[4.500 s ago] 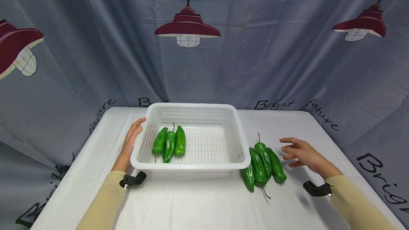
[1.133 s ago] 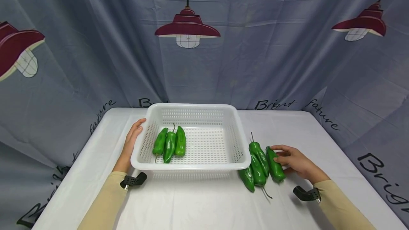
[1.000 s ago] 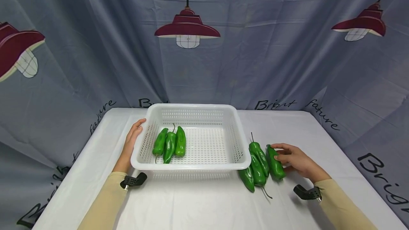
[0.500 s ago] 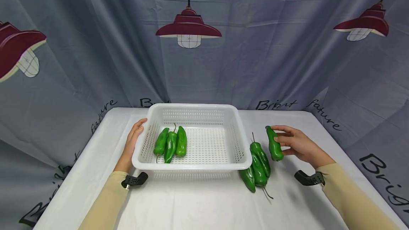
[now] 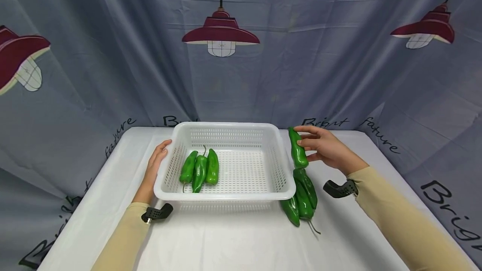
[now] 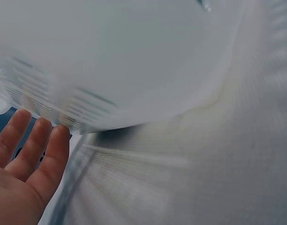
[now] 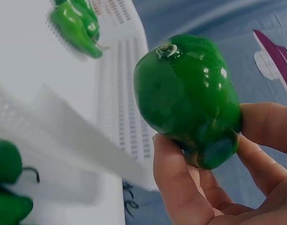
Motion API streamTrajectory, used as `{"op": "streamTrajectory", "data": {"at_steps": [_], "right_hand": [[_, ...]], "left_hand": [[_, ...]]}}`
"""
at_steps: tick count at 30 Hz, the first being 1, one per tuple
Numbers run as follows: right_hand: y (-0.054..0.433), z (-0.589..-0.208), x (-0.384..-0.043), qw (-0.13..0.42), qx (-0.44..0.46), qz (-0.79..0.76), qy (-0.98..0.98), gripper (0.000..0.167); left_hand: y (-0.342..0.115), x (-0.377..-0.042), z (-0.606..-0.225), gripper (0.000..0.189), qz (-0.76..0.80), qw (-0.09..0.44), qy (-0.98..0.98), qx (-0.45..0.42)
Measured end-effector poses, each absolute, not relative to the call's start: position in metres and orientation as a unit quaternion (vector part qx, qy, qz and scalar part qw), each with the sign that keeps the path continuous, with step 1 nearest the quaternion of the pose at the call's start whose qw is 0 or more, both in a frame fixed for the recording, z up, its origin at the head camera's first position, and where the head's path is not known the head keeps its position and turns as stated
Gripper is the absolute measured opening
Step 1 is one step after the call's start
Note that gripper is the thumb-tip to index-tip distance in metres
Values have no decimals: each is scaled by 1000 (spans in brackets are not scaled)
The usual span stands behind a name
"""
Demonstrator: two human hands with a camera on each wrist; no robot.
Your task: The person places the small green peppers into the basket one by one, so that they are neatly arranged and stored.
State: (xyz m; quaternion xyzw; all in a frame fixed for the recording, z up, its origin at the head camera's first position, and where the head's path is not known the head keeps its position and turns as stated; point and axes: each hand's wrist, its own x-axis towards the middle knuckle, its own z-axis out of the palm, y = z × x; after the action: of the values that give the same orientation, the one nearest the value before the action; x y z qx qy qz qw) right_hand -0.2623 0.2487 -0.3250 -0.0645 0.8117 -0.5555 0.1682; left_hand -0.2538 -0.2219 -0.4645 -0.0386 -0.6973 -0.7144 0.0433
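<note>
My right hand [image 5: 325, 147] pinches a green pepper [image 5: 298, 149] between thumb and fingers, raised just beyond the right rim of the white plastic basket [image 5: 237, 196]. In the right wrist view, the blunt end and stem scar of that pepper [image 7: 187, 93] face the camera. My left hand [image 5: 152, 168] rests against the basket's left side; the left wrist view shows its fingers [image 6: 52, 159] nearly straight at the slotted wall. Inside the basket, three green peppers [image 5: 199, 172] lie side by side at the left. More green peppers [image 5: 304, 200] lie on the table outside its right edge.
A white cloth covers the table [image 5: 226, 237]. Behind it hangs a grey-blue curtain [image 5: 150, 53] printed with red lamps and lettering. The basket's near right corner partly overhangs the loose peppers. Black straps sit on both wrists.
My right hand has taken the rightmost pepper from the loose group, lifted it and carried it left towards the basket. My left hand and the basket have stayed in place.
</note>
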Motion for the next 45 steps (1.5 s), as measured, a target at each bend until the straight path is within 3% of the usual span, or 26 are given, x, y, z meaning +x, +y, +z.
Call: {"op": "streamTrajectory", "data": {"at_steps": [28,45], "right_hand": [[128,-347,-294,228,-59,-588,774,52],[87,-374,-305,240,-42,-587,772,49]], "left_hand": [[-225,-254,-468,49,-735,41,-674,-57],[-224,-252,-465,49,-723,43,-687,-47]]}}
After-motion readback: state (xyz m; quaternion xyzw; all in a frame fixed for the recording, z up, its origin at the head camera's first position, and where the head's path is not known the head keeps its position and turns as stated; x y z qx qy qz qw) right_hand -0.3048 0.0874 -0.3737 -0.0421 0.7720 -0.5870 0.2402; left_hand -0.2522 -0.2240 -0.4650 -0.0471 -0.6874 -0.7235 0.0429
